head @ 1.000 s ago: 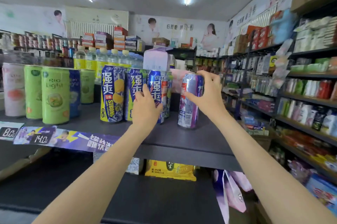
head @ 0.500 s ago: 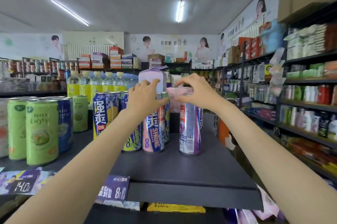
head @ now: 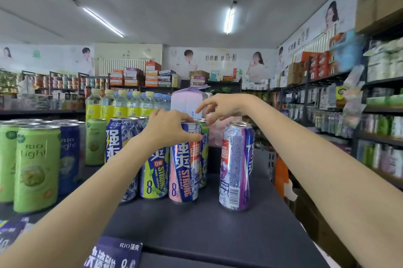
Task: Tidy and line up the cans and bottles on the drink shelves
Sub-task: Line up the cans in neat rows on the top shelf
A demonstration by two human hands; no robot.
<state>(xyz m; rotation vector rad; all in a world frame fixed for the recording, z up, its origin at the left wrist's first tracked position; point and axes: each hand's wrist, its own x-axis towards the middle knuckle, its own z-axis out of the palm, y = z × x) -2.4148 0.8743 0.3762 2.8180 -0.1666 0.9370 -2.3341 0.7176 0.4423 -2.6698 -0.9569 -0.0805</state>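
Observation:
Tall drink cans stand on the dark shelf (head: 218, 235). My left hand (head: 172, 130) grips the top rim of a pink and blue can (head: 183, 169) at the front of a cluster. Beside it on the left are a yellow-green can (head: 153, 176) and a blue can (head: 118, 147). A purple can (head: 236, 167) stands apart to the right, with nothing touching it. My right hand (head: 222, 108) hovers with spread fingers over a green-sided can (head: 204, 136) behind the pink one; it holds nothing.
Green RIO light cans (head: 36, 167) and a dark blue can (head: 69, 154) fill the shelf's left side. Yellow-labelled bottles (head: 117, 104) and a pale pink carton (head: 187, 99) stand behind. A price tag (head: 115, 252) hangs on the front edge. Stocked shelves (head: 381, 136) line the right aisle.
My right hand has let go of the purple can's top and moved left over the back cans. My left hand has settled on the pink can's rim. The view is closer.

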